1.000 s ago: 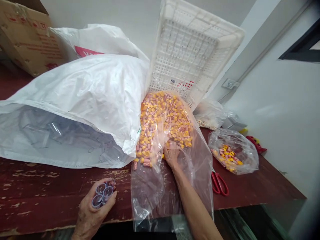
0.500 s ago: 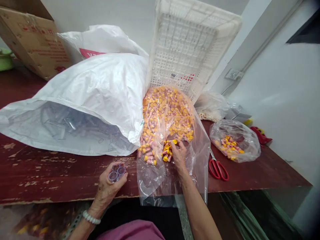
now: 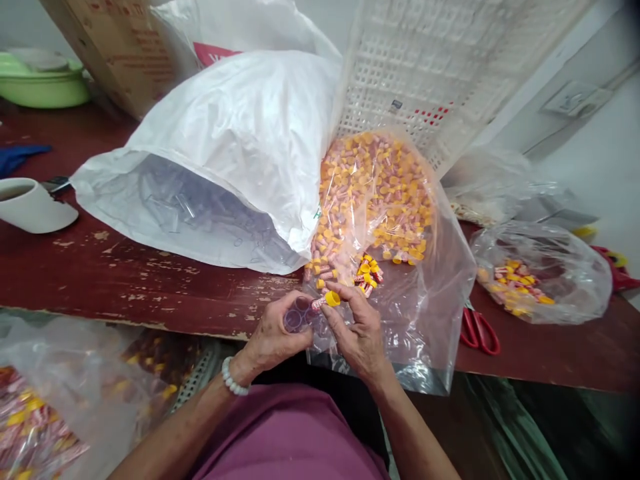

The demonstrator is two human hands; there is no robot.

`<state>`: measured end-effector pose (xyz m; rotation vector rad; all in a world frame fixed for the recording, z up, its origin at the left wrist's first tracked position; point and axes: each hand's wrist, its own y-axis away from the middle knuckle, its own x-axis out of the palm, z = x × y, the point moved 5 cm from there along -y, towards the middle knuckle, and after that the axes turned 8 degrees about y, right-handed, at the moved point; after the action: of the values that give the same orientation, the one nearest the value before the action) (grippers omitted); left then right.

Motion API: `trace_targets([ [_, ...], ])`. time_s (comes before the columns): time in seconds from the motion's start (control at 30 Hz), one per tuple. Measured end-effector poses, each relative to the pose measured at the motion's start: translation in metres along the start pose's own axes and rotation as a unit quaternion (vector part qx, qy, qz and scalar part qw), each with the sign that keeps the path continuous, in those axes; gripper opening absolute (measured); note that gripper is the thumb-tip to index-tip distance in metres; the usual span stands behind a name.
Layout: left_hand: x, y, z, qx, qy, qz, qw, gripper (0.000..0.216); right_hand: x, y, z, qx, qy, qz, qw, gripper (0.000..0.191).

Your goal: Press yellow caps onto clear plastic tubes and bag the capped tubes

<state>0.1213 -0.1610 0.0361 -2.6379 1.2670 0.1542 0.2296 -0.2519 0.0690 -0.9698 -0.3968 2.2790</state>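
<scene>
My left hand (image 3: pixel 275 333) is closed round a small bundle of clear plastic tubes (image 3: pixel 296 316), held at the near edge of the dark red table (image 3: pixel 125 280). My right hand (image 3: pixel 357 328) pinches a small pink stopper with a yellow cap (image 3: pixel 327 299) right against the tube mouths. Both hands meet over the open mouth of a clear bag (image 3: pixel 395 220) full of yellow-capped pink stoppers. A big white sack (image 3: pixel 235 153) lying open to the left holds many clear tubes.
A white plastic crate (image 3: pixel 430 60) leans on the wall behind the bags. A smaller bag of stoppers (image 3: pixel 540 273) and red scissors (image 3: pixel 477 328) lie to the right. A white cup (image 3: pixel 30 203), a green bowl (image 3: pixel 43 83) and a cardboard box (image 3: pixel 130 47) stand at the left. Another bag (image 3: pixel 45 400) sits below the table.
My right hand came out of the stopper bag pinching one capped stopper. My left hand brought the tubes rightward to meet it. The view tilted down and left.
</scene>
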Motion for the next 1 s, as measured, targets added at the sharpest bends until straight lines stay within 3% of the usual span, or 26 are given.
trace_targets([
  [0.13, 0.000, 0.002, 0.004, -0.024, 0.012, 0.007, 1.000, 0.027, -0.006, -0.004, -0.001, -0.027, -0.003, 0.070, 0.997, 0.030],
  [0.2, 0.000, 0.004, 0.005, -0.032, -0.002, 0.011, 0.999, 0.031, -0.012, -0.012, -0.006, 0.029, -0.037, 0.030, 0.998, 0.027],
  [0.3, 0.008, 0.008, 0.004, -0.032, -0.036, 0.046, 0.998, 0.034, -0.014, -0.023, -0.010, 0.096, -0.033, -0.098, 0.990, 0.026],
  [0.37, 0.017, 0.011, 0.000, -0.017, -0.066, 0.073, 0.995, 0.029, 0.000, -0.028, -0.005, 0.057, 0.000, -0.111, 0.992, 0.027],
  [0.47, 0.027, 0.016, 0.000, -0.012, -0.054, 0.081, 0.995, 0.024, 0.024, -0.027, -0.003, -0.014, 0.023, -0.056, 0.998, 0.033],
  [0.57, 0.022, 0.016, 0.017, -0.071, 0.047, 0.023, 0.996, 0.024, 0.013, -0.020, -0.027, 0.016, 0.049, -0.088, 0.995, 0.024],
  [0.63, 0.013, 0.015, 0.032, -0.124, 0.114, -0.027, 0.985, 0.023, -0.007, -0.015, -0.057, 0.080, 0.113, -0.114, 0.984, 0.021],
  [0.73, 0.003, 0.011, 0.045, -0.167, 0.165, -0.056, 0.971, 0.027, -0.031, -0.010, -0.105, 0.169, 0.188, -0.094, 0.963, 0.020],
  [0.87, 0.004, 0.006, 0.035, -0.125, 0.137, -0.035, 0.982, 0.027, -0.039, -0.008, -0.144, 0.210, 0.181, -0.047, 0.960, 0.023],
  [1.0, 0.008, 0.003, 0.020, -0.069, 0.049, -0.022, 0.996, 0.023, -0.043, -0.013, -0.143, 0.243, 0.143, -0.023, 0.959, 0.013],
])
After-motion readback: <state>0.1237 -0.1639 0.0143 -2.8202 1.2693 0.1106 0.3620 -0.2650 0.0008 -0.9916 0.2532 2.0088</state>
